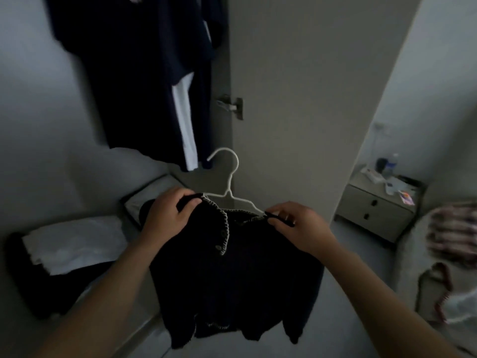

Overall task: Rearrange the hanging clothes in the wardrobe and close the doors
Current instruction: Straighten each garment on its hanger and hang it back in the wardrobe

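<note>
A: At left, what hangs in the wardrobe?
B: Dark navy garments.
A: Centre?
B: Left hand and right hand, fingers pinching the shoulders of a dark knit cardigan with pale ribbed trim, held before the open door on a thin white hanger.

1. To my right stands a pale bedside cabinet with two drawers.
2. On its top, near the back edge, I see a clear bottle among loose papers.
3. At my far right a striped cloth lies heaped on a bed.
</note>
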